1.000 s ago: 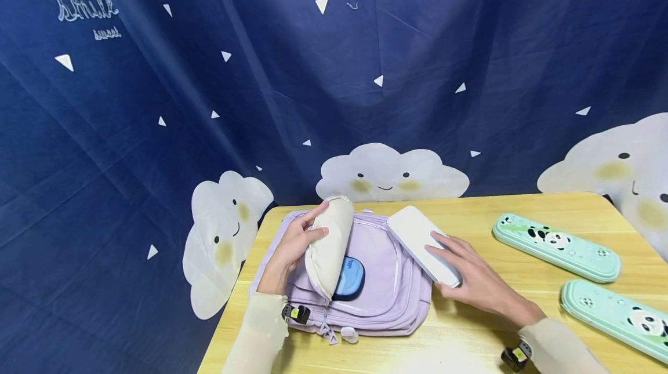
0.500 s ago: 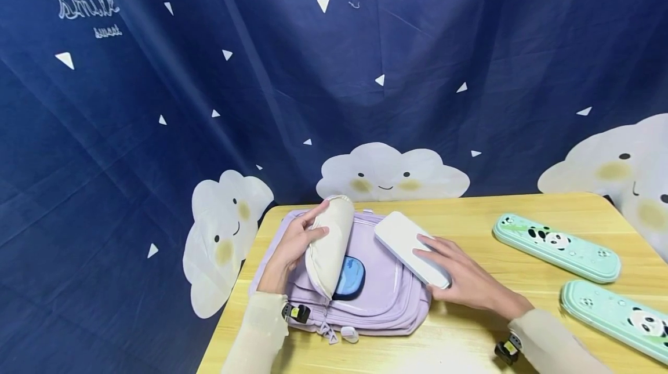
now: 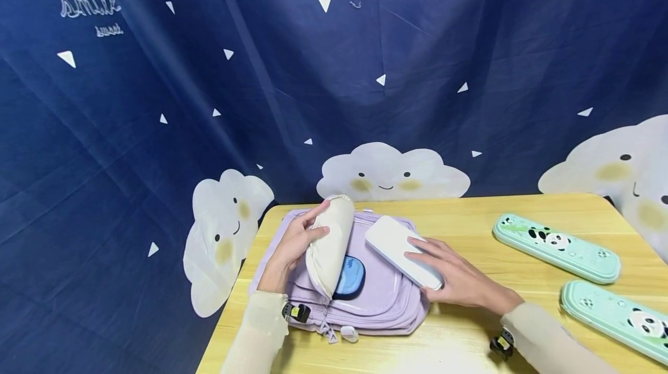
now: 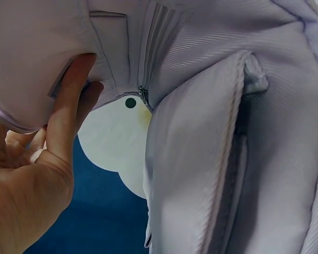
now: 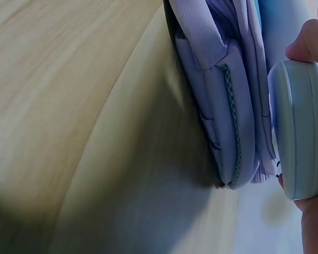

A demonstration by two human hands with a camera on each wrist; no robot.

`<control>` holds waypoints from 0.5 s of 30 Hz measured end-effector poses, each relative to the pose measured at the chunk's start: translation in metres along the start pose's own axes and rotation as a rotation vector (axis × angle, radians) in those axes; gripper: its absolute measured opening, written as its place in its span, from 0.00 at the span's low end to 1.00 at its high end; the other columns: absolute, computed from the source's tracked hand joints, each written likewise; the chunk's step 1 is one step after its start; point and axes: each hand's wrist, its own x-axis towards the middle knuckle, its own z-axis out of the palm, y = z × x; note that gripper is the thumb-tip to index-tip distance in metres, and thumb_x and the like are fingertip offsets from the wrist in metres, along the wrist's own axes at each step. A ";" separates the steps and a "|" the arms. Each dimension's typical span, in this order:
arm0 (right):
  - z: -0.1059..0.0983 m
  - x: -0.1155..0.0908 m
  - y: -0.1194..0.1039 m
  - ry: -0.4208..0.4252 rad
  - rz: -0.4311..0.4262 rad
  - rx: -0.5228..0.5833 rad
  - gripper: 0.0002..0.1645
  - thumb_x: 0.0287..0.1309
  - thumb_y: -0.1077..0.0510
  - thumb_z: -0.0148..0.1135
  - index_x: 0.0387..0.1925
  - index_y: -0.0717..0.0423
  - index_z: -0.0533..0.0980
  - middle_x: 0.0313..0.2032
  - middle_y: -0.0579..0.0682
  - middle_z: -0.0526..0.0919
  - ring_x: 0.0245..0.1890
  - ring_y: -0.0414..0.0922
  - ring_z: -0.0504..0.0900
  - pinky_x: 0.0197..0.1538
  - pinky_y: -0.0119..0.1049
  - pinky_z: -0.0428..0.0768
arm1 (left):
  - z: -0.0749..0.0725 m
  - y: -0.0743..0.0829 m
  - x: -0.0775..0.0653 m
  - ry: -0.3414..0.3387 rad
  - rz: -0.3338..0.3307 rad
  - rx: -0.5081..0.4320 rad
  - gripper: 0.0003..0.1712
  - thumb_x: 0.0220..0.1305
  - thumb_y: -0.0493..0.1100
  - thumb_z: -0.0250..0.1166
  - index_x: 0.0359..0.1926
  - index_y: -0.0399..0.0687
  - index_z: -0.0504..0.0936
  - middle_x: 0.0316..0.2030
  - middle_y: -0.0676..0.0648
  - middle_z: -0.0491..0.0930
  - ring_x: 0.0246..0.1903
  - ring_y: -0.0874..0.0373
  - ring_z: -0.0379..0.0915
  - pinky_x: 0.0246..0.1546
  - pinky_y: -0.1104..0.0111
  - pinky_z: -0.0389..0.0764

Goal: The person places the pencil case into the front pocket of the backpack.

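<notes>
A lilac backpack [image 3: 373,296] lies on the table with its front pocket unzipped. My left hand [image 3: 293,246] holds up the pocket's folded-back flap [image 3: 334,246], whose pale side faces the head camera. In the left wrist view, the thumb and fingers [image 4: 71,114] grip the flap's fabric beside the zipper [image 4: 143,95]. My right hand [image 3: 459,278] holds a white, rounded oblong hard case [image 3: 402,249] by its near end, tilted over the backpack's right part. From the right wrist, the case's side [image 5: 302,127] shows a seam, close beside the bag. A blue case-like piece [image 3: 351,277] shows beside the flap.
Two mint pencil cases with pandas, one farther back [image 3: 558,246] and one nearer [image 3: 621,319], lie on the right of the wooden table [image 3: 469,217]. Zipper pulls [image 3: 329,334] hang at the bag's front edge. A dark blue curtain [image 3: 292,72] stands behind.
My right hand has carried the white case leftward, from the bag's right edge to farther over the backpack. The left hand keeps its hold on the flap.
</notes>
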 end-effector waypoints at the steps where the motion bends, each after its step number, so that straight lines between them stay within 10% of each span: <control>1: 0.001 0.001 0.000 -0.008 0.001 0.005 0.49 0.49 0.47 0.80 0.75 0.43 0.77 0.81 0.51 0.70 0.77 0.59 0.70 0.66 0.61 0.82 | 0.000 0.000 0.000 -0.001 -0.001 0.000 0.39 0.71 0.30 0.66 0.81 0.48 0.72 0.82 0.55 0.66 0.85 0.56 0.47 0.84 0.59 0.56; 15: 0.008 0.014 0.001 -0.045 -0.044 0.069 0.48 0.52 0.45 0.78 0.76 0.44 0.76 0.81 0.52 0.69 0.78 0.67 0.68 0.70 0.72 0.76 | -0.001 -0.001 0.000 -0.006 -0.005 0.000 0.39 0.71 0.31 0.66 0.81 0.50 0.72 0.83 0.53 0.65 0.84 0.57 0.51 0.75 0.73 0.68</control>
